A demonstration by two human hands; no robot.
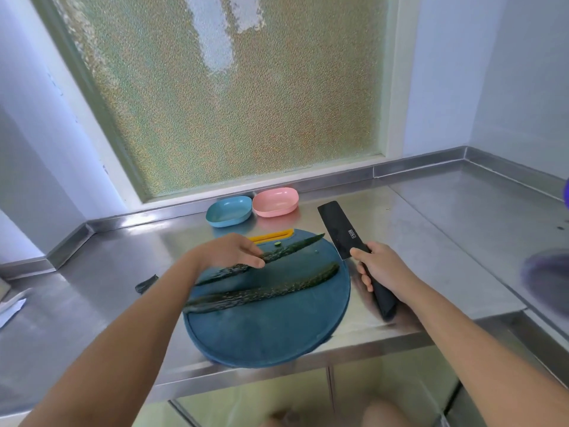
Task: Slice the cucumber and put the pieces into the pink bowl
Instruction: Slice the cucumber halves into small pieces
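The long dark green cucumber lies split lengthwise into two halves on a round dark teal cutting board [261, 334]. The near cucumber half [277, 288] rests slantwise across the board's middle. The far cucumber half [292, 249] lies just behind it, its thin tip reaching the board's far right edge. The left hand [228, 251] covers the middle of the far half, thumb on the near side and fingers on the far side, holding it. The right hand [381, 269] is wrapped tight round the handle of a black cleaver-shaped knife [338, 229], just right of the board with its blade pointing away.

A tiny green cucumber slice [278, 243] sits by the board's yellow insert [271, 235]. Behind the board on the steel surface [123, 272] stand a blue oval bowl [228, 221] and a pink oval bowl [277, 211], side by side under a frosted window [231, 103]. A dark scrap [146, 283] lies left of the board, and the left forearm hides both halves' left ends.
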